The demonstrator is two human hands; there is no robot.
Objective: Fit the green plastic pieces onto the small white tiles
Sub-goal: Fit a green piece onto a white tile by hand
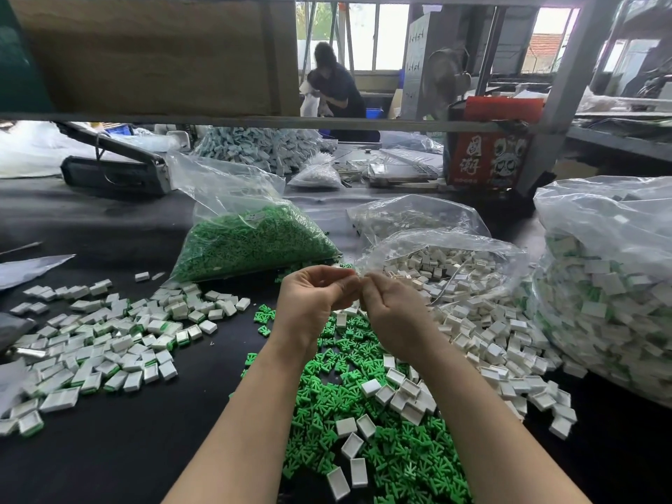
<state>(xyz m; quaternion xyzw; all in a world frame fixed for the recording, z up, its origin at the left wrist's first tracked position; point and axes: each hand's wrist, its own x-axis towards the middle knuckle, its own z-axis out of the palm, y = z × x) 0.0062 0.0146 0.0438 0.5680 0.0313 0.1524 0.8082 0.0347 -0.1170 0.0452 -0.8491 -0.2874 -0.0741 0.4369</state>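
Above the black table (109,449), at centre frame, both hands meet fingertip to fingertip. Left hand (312,296) has fingers curled inward, thumb and forefinger tips pressed toward the right hand; right hand (391,307) likewise curled, tips touching the left's. Something small seems pinched between them, but it is hidden by the fingers, so what they hold cannot be told. Both forearms run down to the bottom edge.

Directly below the hands: loose pile of green plastic pieces (363,412) spread on the table, with white tiles (396,391) lying mixed on top, several open side up. Right of the hands: open clear bag of white tiles (447,271), contents spilling toward the green pile. Behind the left hand: clear bag of green pieces (247,241), lying on its side, mouth toward the hands. Left side of table: scatter of fitted tiles (102,340), white with green showing at edges. Far right: large clear bag of fitted tiles (611,285), white and green mixed.

Further back: a grey-blue heap of parts (254,143), a small bag of white bits (320,174), a red printed box (487,154), a metal shelf frame (567,85) overhead, and a person (338,89) standing beyond the bench near windows.
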